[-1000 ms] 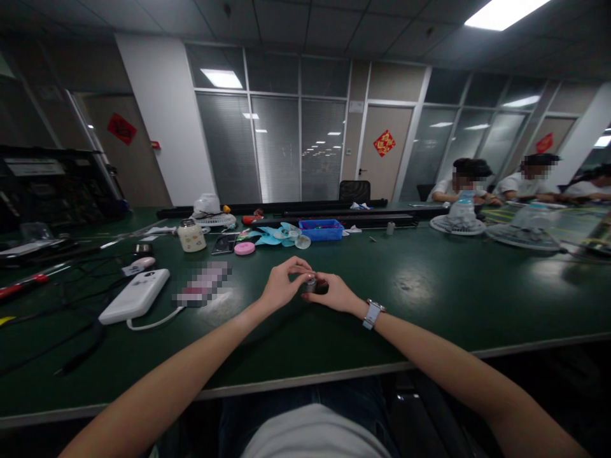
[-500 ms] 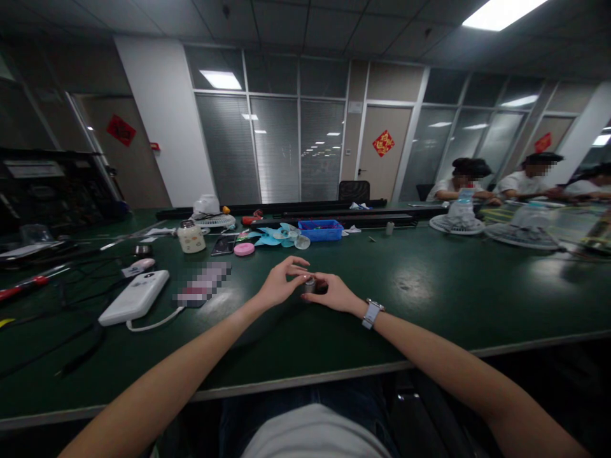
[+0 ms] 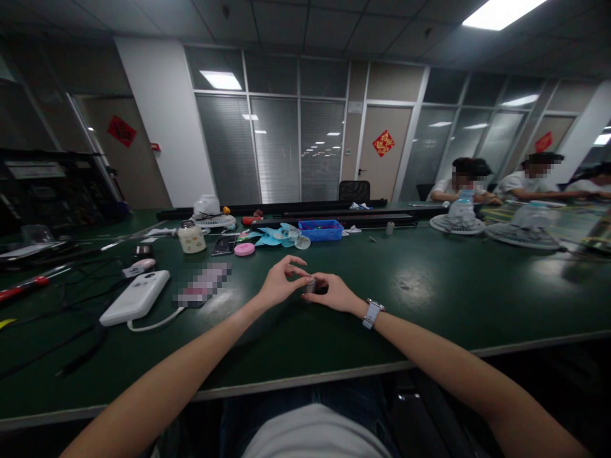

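Observation:
Ahead of me over the green table, both of my hands meet around a small grey metal cylinder (image 3: 310,286). My right hand (image 3: 337,294) grips its side, with the thumb low and the index finger near the top. The thumb of my left hand (image 3: 282,283) presses at the upper end of the cylinder, a finger close beside it, while the index finger arches above. Fingers cover much of the cylinder, so its details are hard to make out. A watch (image 3: 372,313) is on my right wrist.
To the left lie a white power bank (image 3: 136,298) with a cable, a blurred-out phone (image 3: 204,284) and black cords. Behind my hands are a cream bottle (image 3: 191,237), pink lid (image 3: 244,249), blue fan blades (image 3: 274,235) and blue basket (image 3: 329,235). Co-workers sit far right near fan parts (image 3: 461,222).
The small cylinder has tilted or shifted very slightly to the right between my fingers. Otherwise my hands keep nearly the same pose. At the far right, co-workers' arms have moved.

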Motion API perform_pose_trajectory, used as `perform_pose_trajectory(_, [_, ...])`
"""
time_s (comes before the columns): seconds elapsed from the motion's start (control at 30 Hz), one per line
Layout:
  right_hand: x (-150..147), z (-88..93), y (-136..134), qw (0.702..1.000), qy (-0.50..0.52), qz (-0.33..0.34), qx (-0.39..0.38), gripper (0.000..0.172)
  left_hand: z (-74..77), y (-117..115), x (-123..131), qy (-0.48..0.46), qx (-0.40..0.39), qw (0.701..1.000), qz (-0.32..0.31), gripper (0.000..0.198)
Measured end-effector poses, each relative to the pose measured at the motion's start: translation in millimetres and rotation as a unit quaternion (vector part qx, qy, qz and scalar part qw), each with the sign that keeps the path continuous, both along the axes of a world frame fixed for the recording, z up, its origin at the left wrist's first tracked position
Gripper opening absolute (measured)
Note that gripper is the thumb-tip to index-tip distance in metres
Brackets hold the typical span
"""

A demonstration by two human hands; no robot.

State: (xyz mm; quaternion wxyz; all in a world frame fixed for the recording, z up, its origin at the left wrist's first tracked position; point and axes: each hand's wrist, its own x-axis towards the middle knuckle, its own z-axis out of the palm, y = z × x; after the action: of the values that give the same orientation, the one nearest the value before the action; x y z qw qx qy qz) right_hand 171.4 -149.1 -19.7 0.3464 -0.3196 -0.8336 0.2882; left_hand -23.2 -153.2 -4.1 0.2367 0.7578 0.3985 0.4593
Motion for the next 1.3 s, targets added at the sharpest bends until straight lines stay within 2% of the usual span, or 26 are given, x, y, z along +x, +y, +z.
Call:
perform_pose_trajectory(0.23, [-1, -5.8, 5, 1.000, 0.002, -0.003, 0.008, 0.038, 3.3, -3, 8, -0.036, 0.031, 0.999, 0.026, 0.028])
perform_pose_trajectory(0.33, [0, -5.9, 7, 1.000, -0.007, -0.012, 0.011, 0.040, 4.9, 1, 1, -0.048, 0.036, 0.997, 0.049, 0.027])
perform_pose_trajectory(0.4, [1, -4.2, 8, 0.999, -0.014, -0.034, 0.012, 0.040, 3.0, 6, -11, -0.018, 0.017, 0.999, 0.049, 0.028])
perform_pose_trajectory(0.53, [6, 0.0, 8, 0.996, -0.013, -0.088, -0.001, 0.039, -7.8, 18, -38, 0.076, -0.075, 0.994, -0.002, 0.030])
perform_pose_trajectory(0.63, [10, 1.2, 8, 0.995, -0.009, -0.103, -0.014, 0.038, -13.4, 25, -52, 0.110, -0.132, 0.985, -0.033, 0.032])
perform_pose_trajectory(0.9, [12, -2.8, 12, 0.995, -0.001, -0.095, -0.016, 0.039, -3.4, 26, -63, 0.134, -0.163, 0.974, -0.087, 0.045])
perform_pose_trajectory(1.07, [12, -5.7, 15, 0.996, 0.005, -0.087, -0.012, 0.041, -10.3, 27, -59, 0.106, -0.177, 0.974, -0.099, 0.038])
perform_pose_trajectory(1.17, [11, -8.1, 16, 0.996, 0.015, -0.083, -0.020, 0.042, -13.0, 23, -49, 0.090, -0.146, 0.983, -0.074, 0.032])
perform_pose_trajectory(1.3, [10, -9.2, 16, 0.997, 0.019, -0.078, -0.015, 0.042, -6.8, 13, -28, 0.025, -0.014, 1.000, 0.005, 0.029])
